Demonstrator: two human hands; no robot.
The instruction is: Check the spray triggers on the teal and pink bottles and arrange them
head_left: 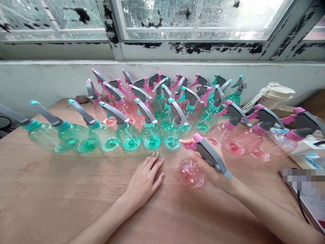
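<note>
My right hand (pixel 209 166) is wrapped round the neck of a pink spray bottle (pixel 191 176) with a grey and pink trigger head. That bottle is tilted over the wooden table, and I cannot tell whether its base touches the top. Flat on the wood to its left lies my left hand (pixel 146 174), fingers stretched out, holding nothing. Just beyond my hands stands a front row of green spray bottles (pixel 151 137) with grey and turquoise heads. Several pink spray bottles (pixel 235 144) continue the row on the right.
More pink and green bottles crowd the back of the table (pixel 83 203), near the wall. A cream cup (pixel 275 93) stands at the back right. White boxes (pixel 308 149) and a flat item with a dark cable (pixel 302 203) lie along the right edge. Windows (pixel 193 20) rise behind.
</note>
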